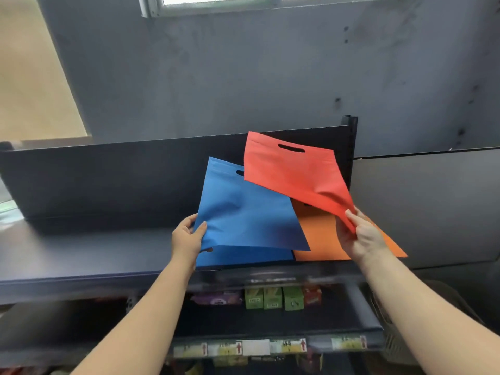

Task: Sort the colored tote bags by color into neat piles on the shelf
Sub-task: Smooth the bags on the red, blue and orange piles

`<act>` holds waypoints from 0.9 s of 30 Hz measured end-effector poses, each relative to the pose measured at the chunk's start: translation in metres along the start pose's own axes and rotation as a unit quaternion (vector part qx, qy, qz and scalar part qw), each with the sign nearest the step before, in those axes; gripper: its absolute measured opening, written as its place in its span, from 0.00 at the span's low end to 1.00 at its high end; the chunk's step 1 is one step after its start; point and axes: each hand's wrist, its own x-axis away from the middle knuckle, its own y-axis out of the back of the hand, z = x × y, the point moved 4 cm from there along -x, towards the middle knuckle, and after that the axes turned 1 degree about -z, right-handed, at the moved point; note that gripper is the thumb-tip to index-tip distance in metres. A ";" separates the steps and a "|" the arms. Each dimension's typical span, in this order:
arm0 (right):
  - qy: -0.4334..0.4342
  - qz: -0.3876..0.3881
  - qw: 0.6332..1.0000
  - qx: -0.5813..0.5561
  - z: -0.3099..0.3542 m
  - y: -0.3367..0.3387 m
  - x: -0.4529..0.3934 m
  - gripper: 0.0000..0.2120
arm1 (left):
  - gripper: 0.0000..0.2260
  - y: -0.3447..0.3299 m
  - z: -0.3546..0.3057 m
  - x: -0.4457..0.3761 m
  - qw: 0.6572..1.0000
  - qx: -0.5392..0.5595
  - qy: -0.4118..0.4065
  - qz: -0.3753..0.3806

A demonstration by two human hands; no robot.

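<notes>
Near: lower shelf with green boxes, a red packet, price labels; blurry, not in play. Left hand pinches the blue bag at its lower left corner, thumb on top, fingers underneath. Right hand pinches the red bag by its lower right corner, lifted and tilted above the rest. Under them, flat on the top shelf: another blue bag and an orange bag, side by side, touching. Bags look thin, light, floppy fabric; corners droop, so a corner or edge pinch works, handle slot also usable. Likely slides easily. Far: dark back panel, grey wall, window. Shelf's left part offers room for piles.
</notes>
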 end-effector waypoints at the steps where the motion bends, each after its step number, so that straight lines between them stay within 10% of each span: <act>1: -0.005 0.002 1.000 0.002 -0.005 -0.003 -0.002 0.11 | 0.08 0.005 0.003 -0.006 1.000 -0.009 0.002 0.000; 20: -0.055 0.043 0.996 0.062 -0.063 -0.037 -0.043 0.11 | 0.15 0.008 0.027 -0.040 0.919 -0.389 0.011 -0.058; 23: -0.063 0.071 0.990 0.101 -0.074 -0.042 -0.046 0.11 | 0.18 0.002 0.006 -0.035 0.980 -0.178 0.083 -0.010; 27: -0.060 0.107 0.981 0.152 -0.098 -0.055 -0.047 0.12 | 0.28 0.013 -0.013 -0.041 0.968 0.052 0.220 0.107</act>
